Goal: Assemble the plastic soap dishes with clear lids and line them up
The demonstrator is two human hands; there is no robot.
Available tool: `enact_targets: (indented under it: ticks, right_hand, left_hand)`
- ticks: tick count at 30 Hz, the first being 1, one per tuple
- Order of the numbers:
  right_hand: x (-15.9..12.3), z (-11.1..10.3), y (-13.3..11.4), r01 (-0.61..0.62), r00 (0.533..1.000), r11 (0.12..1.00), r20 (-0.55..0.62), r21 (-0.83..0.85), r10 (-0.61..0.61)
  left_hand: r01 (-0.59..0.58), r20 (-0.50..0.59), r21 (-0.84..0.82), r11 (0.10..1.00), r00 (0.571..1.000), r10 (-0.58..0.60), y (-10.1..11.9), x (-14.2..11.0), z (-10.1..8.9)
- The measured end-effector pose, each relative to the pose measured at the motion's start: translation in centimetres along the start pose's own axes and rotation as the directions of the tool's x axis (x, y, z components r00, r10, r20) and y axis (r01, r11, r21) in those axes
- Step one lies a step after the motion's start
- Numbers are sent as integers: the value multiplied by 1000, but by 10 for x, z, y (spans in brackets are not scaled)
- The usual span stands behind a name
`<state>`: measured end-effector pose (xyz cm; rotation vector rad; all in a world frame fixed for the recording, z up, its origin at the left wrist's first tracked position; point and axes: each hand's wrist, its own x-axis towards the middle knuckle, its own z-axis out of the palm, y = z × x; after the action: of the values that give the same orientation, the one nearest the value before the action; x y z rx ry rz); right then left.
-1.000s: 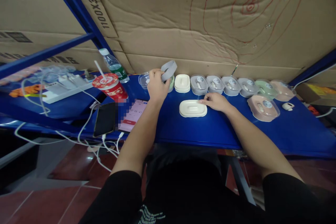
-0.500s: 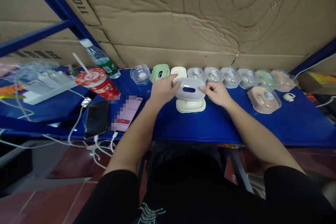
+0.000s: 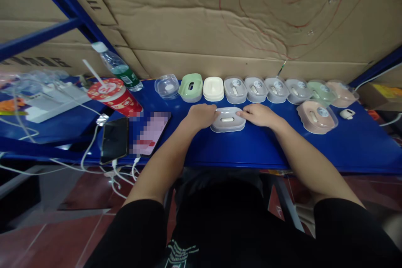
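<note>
A grey insert sits in a cream soap-dish base (image 3: 228, 120) on the blue shelf (image 3: 251, 146) in front of me. My left hand (image 3: 201, 116) curls against its left end, fingers bent and pressing on it. At its right end my right hand (image 3: 258, 114) presses with fingertips on the rim. Behind stand a green insert (image 3: 190, 87) and a cream base (image 3: 213, 88).
A row of several lidded dishes (image 3: 276, 89) lines the cardboard wall; a pink lidded dish (image 3: 317, 116) and a small white piece (image 3: 347, 113) lie right. A clear lid (image 3: 167, 86), bottle (image 3: 117, 67), red cup (image 3: 113, 97), two phones (image 3: 115, 139) and cables are left.
My left hand lifted the grey insert from the back row and brought it over the cream base. Both hands then lowered it onto the base, where it now sits.
</note>
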<state>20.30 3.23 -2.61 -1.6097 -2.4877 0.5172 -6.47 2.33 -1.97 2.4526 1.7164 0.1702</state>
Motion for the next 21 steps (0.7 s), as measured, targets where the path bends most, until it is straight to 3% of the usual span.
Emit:
enact_targets:
  ticks: [2,4,7,9,12,15,18,21]
  right_hand:
    - [1,-1,1,-12,1000,1000,11,-12,12]
    - [0,-2,1,-33,999,999,24,-35,34]
    - [-1,-2,-1,-53,998,997,20,-60,54]
    - [-2,-2,-4,-49,999,997,9,-66,50]
    - [-3,-1,-5,-40,999,996,4,-82,40]
    - [-3,-1,-4,-41,999,995,11,-91,43]
    - [-2,0,-3,-48,999,995,11,-93,50]
    - [-1,1,-4,-73,997,994,-6,-85,73]
  left_hand:
    - [58,-83,-98,993,994,-67,-9,6,-7]
    - [156,-245,-202,967,948,-204,-24,9,-17]
    - [268,-499,-349,898,758,-420,-58,11,-29]
    - [330,-514,-399,855,692,-507,-81,11,-30]
    - [454,-401,-413,789,687,-606,-104,11,-26]
    - [517,-342,-403,755,680,-649,-113,12,-24]
    - [478,-412,-455,751,635,-653,-115,13,-25]
    - [356,-566,-527,772,531,-631,-112,14,-30]
